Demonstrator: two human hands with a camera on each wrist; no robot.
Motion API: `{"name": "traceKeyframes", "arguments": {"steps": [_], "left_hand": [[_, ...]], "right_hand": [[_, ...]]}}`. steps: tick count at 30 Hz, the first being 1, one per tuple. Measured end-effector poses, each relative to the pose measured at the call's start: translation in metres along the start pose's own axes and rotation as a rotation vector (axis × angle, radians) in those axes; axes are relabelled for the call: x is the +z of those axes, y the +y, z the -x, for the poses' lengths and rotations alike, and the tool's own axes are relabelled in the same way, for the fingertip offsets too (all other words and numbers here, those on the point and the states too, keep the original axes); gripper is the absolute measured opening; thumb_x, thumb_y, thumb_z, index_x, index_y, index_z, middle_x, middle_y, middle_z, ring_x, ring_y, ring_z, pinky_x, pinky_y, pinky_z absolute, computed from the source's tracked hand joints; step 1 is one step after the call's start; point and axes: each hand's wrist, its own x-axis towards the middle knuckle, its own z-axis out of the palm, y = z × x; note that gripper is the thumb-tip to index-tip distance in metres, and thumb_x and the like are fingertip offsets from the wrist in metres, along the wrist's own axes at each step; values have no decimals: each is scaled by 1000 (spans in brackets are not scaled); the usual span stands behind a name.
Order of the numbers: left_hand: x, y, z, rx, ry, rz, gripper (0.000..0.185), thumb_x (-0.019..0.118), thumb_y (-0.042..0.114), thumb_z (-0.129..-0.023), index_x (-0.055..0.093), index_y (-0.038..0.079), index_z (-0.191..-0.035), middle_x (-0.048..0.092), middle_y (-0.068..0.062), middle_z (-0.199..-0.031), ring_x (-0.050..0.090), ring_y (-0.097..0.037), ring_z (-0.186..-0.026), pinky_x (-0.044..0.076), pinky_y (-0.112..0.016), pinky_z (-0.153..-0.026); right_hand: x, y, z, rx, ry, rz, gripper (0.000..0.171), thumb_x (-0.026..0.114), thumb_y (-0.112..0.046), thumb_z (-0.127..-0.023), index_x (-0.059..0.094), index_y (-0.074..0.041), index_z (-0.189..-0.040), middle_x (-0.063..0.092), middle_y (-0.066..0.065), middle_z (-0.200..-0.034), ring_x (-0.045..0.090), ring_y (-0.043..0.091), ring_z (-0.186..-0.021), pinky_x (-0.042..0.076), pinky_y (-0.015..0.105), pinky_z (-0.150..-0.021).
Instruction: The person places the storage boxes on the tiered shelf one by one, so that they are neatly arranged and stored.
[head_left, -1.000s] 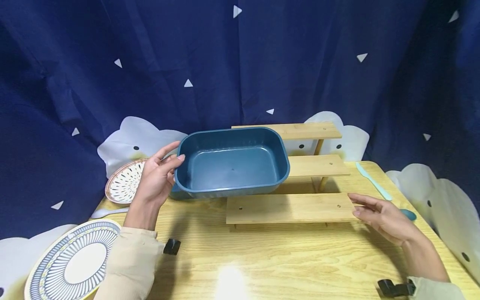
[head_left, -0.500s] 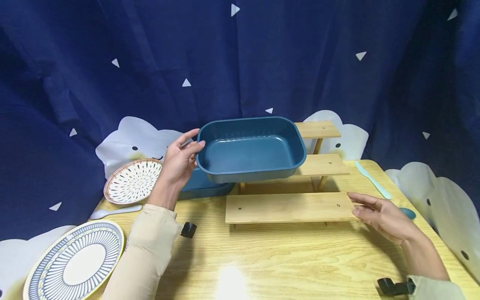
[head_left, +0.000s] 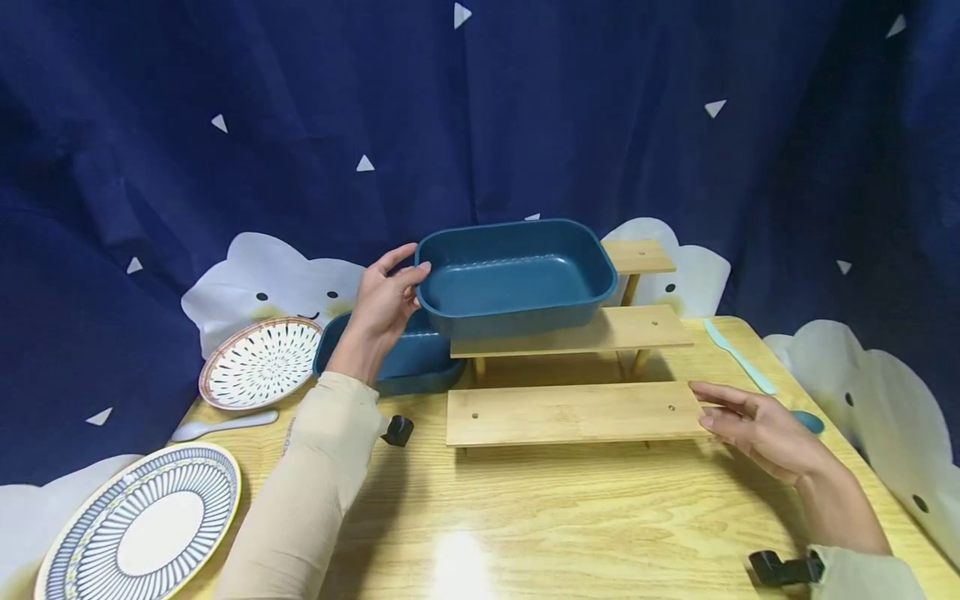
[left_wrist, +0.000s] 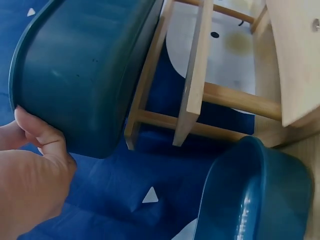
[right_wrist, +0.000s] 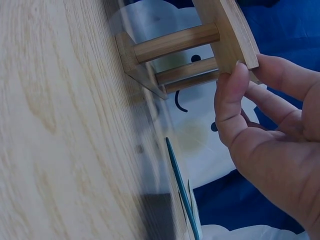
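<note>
Gripping the blue tub (head_left: 516,275) by its left short end, your left hand (head_left: 382,304) had thumb over the rim and fingers curled under the wall. That one-end pinch likely explains why the tub sat slightly tilted, open side toward you. It was at the upper levels of the wooden tiered shelf (head_left: 573,412), its base over the middle board (head_left: 600,332). I couldn't tell whether it rested there or hung just above. In the left wrist view the tub (left_wrist: 80,75) was clear of the shelf's frame (left_wrist: 195,95).

Your right hand (head_left: 757,429) was at the right end of the lowest board, fingers straight and relaxed, tips touching the edge; judging by the pose, you were steadying the shelf. The right wrist view showed the thumb (right_wrist: 231,102) against the board's end (right_wrist: 227,35), clamped on nothing.

Hidden or unclear:
- A second blue tub (head_left: 405,358) sat on the table (head_left: 525,517) behind your left forearm, mostly covered.
- The top board showed only its right end; the held tub blocked the rest.
- A teal spoon (head_left: 810,421) was half hidden by your right hand.
- The striped plate (head_left: 138,525) was cut off at the frame's edge.
- The dotted plate (head_left: 258,362), white spoon (head_left: 221,425) and pale green knife (head_left: 738,358) lay well apart from both hands.
</note>
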Motion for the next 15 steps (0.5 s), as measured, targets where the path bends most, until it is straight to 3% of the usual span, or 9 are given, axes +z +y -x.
{"name": "traceKeyframes", "arguments": {"steps": [9,15], "left_hand": [[21,0,-22,-68,31,-8,59,63,3,-98,41,7,-152,52,-7,-90,43,-9,-55,41,-20,-54],[32,4,-30,-99,42,0,67,65,-6,-92,41,8,-153,50,-14,-132,51,-11,-67,43,-19,-55]], "right_hand": [[-1,1,-1,-19,-10,4,56,52,-2,-103,26,15,-150,47,-21,-136,51,-8,-119,49,15,-92],[-1,2,-1,-23,-6,8,55,52,-2,-103,27,15,-149,48,-20,-137,50,-8,-120,48,14,-93]]}}
